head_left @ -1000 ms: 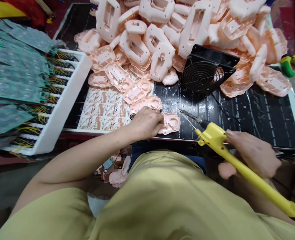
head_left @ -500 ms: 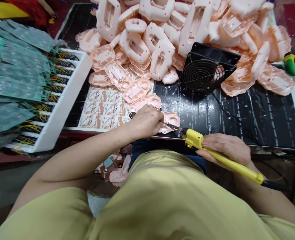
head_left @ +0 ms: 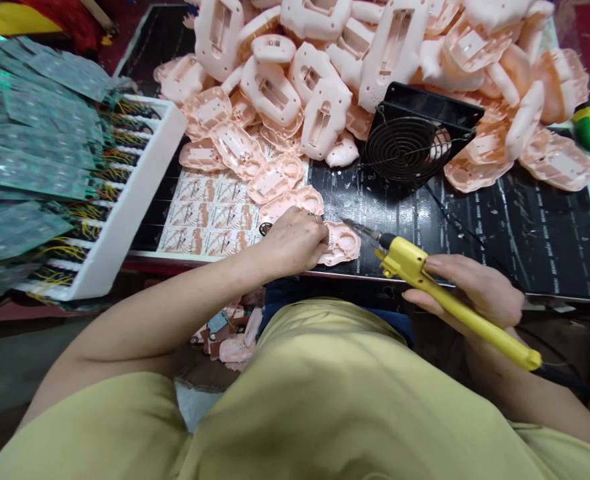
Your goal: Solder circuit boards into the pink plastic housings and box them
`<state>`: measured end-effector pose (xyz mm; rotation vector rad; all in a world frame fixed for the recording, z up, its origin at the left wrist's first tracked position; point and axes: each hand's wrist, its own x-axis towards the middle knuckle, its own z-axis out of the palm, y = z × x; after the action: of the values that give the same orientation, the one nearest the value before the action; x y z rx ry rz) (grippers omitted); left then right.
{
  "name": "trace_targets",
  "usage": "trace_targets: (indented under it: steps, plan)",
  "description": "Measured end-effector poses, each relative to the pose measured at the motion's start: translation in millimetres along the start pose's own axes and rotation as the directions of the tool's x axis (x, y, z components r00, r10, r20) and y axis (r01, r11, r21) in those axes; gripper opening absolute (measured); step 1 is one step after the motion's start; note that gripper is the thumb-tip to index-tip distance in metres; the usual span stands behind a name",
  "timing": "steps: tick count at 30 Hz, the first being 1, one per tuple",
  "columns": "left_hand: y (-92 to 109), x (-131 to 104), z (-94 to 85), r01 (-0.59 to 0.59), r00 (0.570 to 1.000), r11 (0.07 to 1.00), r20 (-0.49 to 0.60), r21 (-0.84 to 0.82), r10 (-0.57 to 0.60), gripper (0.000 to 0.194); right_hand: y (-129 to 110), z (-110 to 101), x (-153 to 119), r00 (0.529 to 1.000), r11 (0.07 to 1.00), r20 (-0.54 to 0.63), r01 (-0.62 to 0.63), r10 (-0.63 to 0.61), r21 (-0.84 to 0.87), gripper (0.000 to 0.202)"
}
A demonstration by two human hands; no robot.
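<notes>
My right hand (head_left: pixel 482 290) is wrapped around the handle of a yellow soldering gun (head_left: pixel 409 259). The gun's metal tip points left, above the black table surface and just right of a pink plastic half-shell (head_left: pixel 345 241). Over the left end of that half-shell, my left hand (head_left: pixel 297 240) has its fingers curled down and pressed together. What lies under those fingertips is hidden. A second pink half-shell (head_left: pixel 291 202) lies just beyond my left knuckles. A small dark round part (head_left: pixel 265 229) shows beside my left wrist.
A black fan (head_left: pixel 409 143) stands ahead to the right, its cable trailing over the table (head_left: pixel 535 240). Behind it is a heap of pink shells (head_left: pixel 325 117). At left, a white foam tray (head_left: pixel 139 193) holds wires and green circuit boards (head_left: pixel 35 167). Printed sheets (head_left: pixel 209 213) lie near the tray.
My right hand has drawn the soldering gun back to the right, so its tip has left the area by my left fingers. My left hand stays in place.
</notes>
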<state>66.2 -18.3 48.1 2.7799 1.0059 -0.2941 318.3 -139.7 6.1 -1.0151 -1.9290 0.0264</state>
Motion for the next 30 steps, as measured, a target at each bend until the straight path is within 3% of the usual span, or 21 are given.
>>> trace_targets:
  steps: [3, 6, 10, 14, 18, 22, 25, 27, 30]
  plan:
    - [0, -7, 4.4, -0.016, 0.995, 0.999, -0.098, 0.046, 0.02, 0.025, -5, 10, 7, 0.996, 0.999, 0.074, -0.053, 0.053, 0.001, 0.061]
    - [-3, -15, 15.0, -0.012, 0.97, 1.0, -0.243, 0.013, 0.015, 0.023, -2, 27, 14, 0.982, 0.999, 0.181, -0.047, 0.047, -0.004, 0.034]
    - [-10, -19, 31.4, 0.071, 0.926, 0.984, -0.356, -0.164, -0.126, 0.015, 6, 56, 14, 0.967, 0.999, 0.256, 0.006, 0.006, -0.049, 0.02]
    - [-10, -19, 40.1, 0.073, 0.893, 0.988, -0.433, -0.137, -0.126, 0.015, -1, 72, 9, 0.976, 1.0, 0.216, 0.01, -0.004, -0.026, 0.022]
    - [-7, -23, 41.5, 0.031, 0.874, 0.997, -0.483, -0.066, -0.059, 0.019, -11, 53, 10, 0.993, 0.999, 0.112, 0.024, -0.028, 0.04, 0.03]
    - [-6, -25, 43.3, 0.033, 0.853, 0.998, -0.52, -0.046, -0.052, 0.019, -6, 15, 10, 1.0, 0.997, 0.015, 0.004, -0.003, -0.083, 0.067]
    - [-7, -24, 45.5, 0.041, 0.849, 0.997, -0.523, -0.06, -0.066, 0.018, 1, -1, 4, 0.99, 0.986, -0.108, -0.104, 0.09, -0.131, 0.059]
    - [-6, -24, 45.3, 0.04, 0.863, 0.995, -0.499, -0.087, -0.078, 0.018, 4, -2, -1, 0.984, 0.986, -0.08, -0.161, 0.157, -0.038, 0.053]
    - [-5, -23, 40.5, 0.066, 0.897, 0.99, -0.428, -0.121, -0.112, 0.017, 6, 3, -5, 0.987, 0.98, 0.0, -0.163, 0.164, 0.113, 0.052]
